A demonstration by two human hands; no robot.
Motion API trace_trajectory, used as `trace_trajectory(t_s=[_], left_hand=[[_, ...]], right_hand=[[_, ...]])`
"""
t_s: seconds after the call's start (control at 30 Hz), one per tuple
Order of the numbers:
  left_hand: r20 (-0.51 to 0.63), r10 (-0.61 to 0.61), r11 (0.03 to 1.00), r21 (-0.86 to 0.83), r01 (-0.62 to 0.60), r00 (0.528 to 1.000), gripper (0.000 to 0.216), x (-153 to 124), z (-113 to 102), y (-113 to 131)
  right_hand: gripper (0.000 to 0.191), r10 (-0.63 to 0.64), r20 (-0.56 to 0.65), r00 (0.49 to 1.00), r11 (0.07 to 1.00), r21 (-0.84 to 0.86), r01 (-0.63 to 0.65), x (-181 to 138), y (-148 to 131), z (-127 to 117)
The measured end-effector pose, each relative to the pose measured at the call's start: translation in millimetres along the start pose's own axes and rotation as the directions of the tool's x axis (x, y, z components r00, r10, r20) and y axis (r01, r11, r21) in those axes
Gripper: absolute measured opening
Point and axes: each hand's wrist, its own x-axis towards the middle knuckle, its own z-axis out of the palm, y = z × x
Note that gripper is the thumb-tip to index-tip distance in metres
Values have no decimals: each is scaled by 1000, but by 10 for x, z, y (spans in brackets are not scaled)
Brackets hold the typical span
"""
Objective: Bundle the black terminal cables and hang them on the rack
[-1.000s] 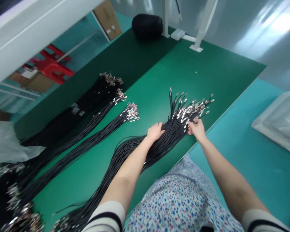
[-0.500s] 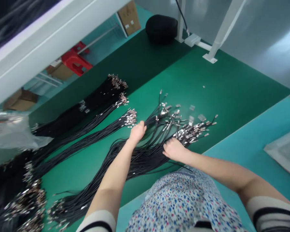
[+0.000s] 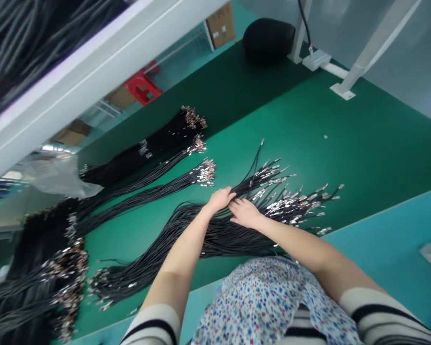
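Observation:
A loose fan of thin black wires (image 3: 201, 235) with metal terminal ends (image 3: 294, 201) lies spread on the green table mat (image 3: 309, 124) in front of me. My left hand (image 3: 220, 199) rests palm down on the wires, fingers curled over them. My right hand (image 3: 244, 212) lies right beside it, fingers pressed down on the same strands. Both hands sit just behind the terminal ends, which splay out to the right.
More black wire bundles (image 3: 154, 143) lie in rows to the left, with a heap of terminals (image 3: 64, 268) at the near left. A black pouch (image 3: 269, 36) and white stand feet (image 3: 341, 88) sit at the far end. A white shelf beam (image 3: 93, 72) crosses overhead. Clear plastic (image 3: 53, 175) lies at left.
My right hand has slid left from the terminal ends to beside my left hand. The wire ends have spread wider. The view has shifted left.

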Motion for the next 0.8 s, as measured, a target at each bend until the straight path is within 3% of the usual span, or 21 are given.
trace_trajectory(t_s=[0.1, 0.23, 0.3, 0.43, 0.57, 0.7, 0.8], left_hand=[[-23, -23, 1000, 13, 23, 999, 38, 49, -16, -42], [16, 22, 1000, -20, -22, 1000, 33, 151, 136, 5], [21, 41, 999, -29, -41, 999, 31, 176, 222, 39], [-28, 59, 998, -34, -60, 998, 34, 130, 316, 52], [-39, 142, 988, -62, -144, 989, 35, 12, 302, 18], [-22, 273, 958, -86, -274, 962, 33, -145, 320, 23], [-55, 293, 952, -80, -297, 954, 30, -232, 408, 60]], right_hand=[[56, 151, 94, 984, 989, -16, -150, -363, -15, -10], [86, 91, 39, 995, 996, -4, -91, -1033, -124, 17], [88, 95, 4, 995, 995, -6, -95, -1195, -144, 70], [82, 31, -11, 999, 1000, -2, -31, -1233, -17, 137], [93, -24, 34, 999, 999, -32, 25, -1243, 56, 104], [95, 42, 45, 998, 999, -15, -41, -1253, -162, 105], [96, 62, 34, 998, 997, -38, -60, -1211, -333, 168]])
